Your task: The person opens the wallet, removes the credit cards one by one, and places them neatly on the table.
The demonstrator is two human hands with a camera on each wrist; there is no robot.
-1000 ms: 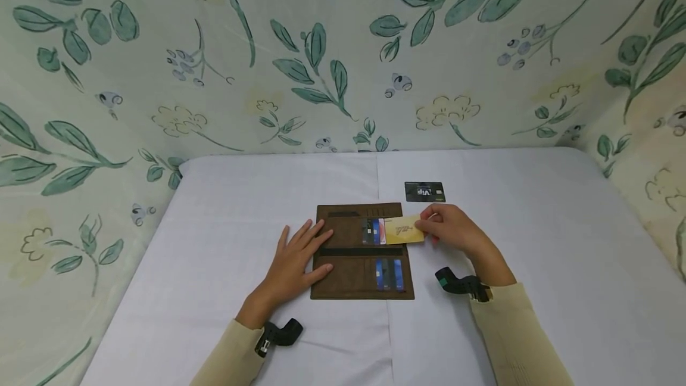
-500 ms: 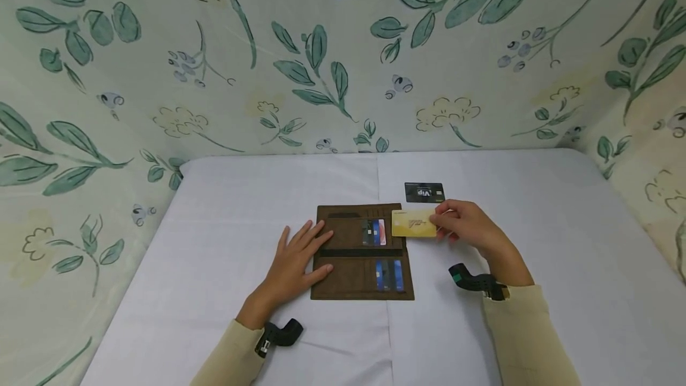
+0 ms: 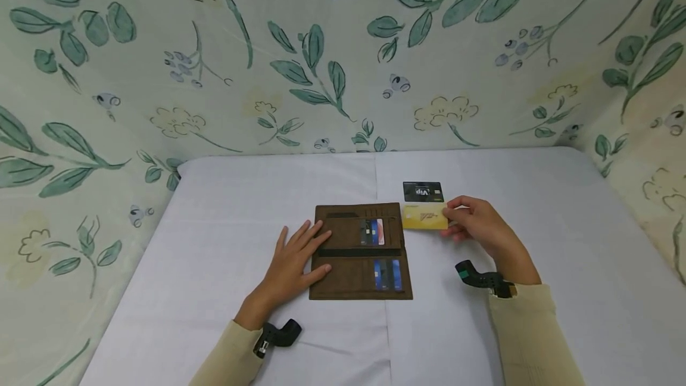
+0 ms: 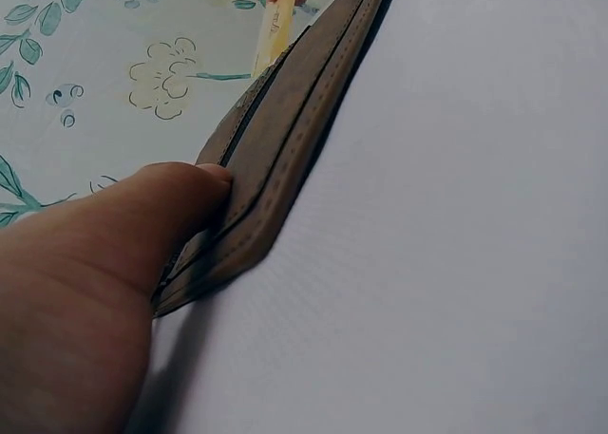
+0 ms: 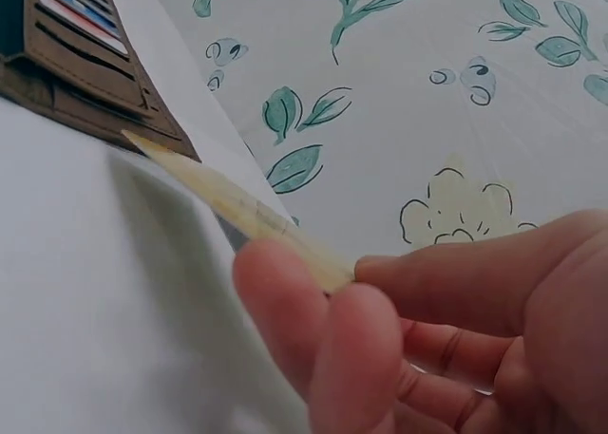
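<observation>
Left hand (image 3: 291,268): fingers spread, rested on left edge of open brown leather wallet (image 3: 343,279) | multicoloured cards (image 3: 372,232): tucked into wallet's right half | black rectangular card (image 3: 423,192): laid just beyond wallet's far right corner | yellow rectangular plastic card (image 3: 422,217): held raised, right of wallet, just near of black card, pinched by right hand (image 3: 479,228)

backdrop (image 3: 343,58): pale, floral print | table (image 3: 241,195): white-covered, 2 far corners (image 3: 569,155) visible | light: soft
</observation>
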